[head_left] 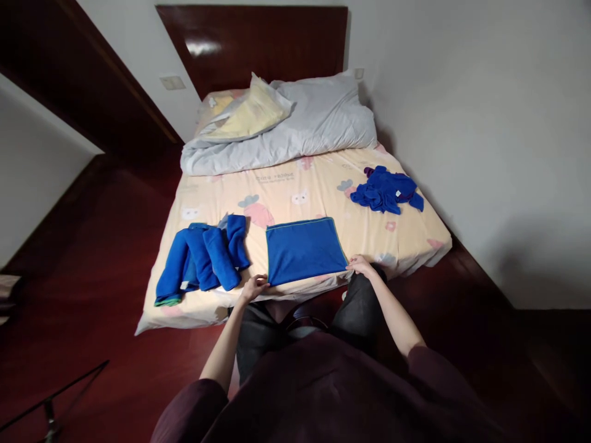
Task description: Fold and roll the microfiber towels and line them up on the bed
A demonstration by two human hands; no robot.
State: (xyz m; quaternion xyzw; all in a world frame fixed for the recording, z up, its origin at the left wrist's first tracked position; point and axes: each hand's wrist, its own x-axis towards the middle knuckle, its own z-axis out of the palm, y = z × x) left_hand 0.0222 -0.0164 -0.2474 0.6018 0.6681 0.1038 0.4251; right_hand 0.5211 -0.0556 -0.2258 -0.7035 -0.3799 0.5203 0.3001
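A blue towel (305, 249) with thin green edging lies flat as a rectangle near the front edge of the bed. My left hand (255, 287) pinches its near left corner. At the near right corner, the fingers of my right hand (361, 266) are closed on the cloth. Left of this towel rest several blue towels (203, 255) in long folded or rolled shapes, side by side. A crumpled heap of blue cloths (388, 189) with a white tag and some dark purple fabric sits at the bed's right side.
The bed (221, 191) has a peach sheet printed with rabbits and carrots. A grey quilt (318, 117) and a yellow pillow (253, 114) are bunched by the dark wooden headboard (268, 43). A wall (484, 154) stands on the right. A thin black stand (50, 406) is on the red floor, lower left.
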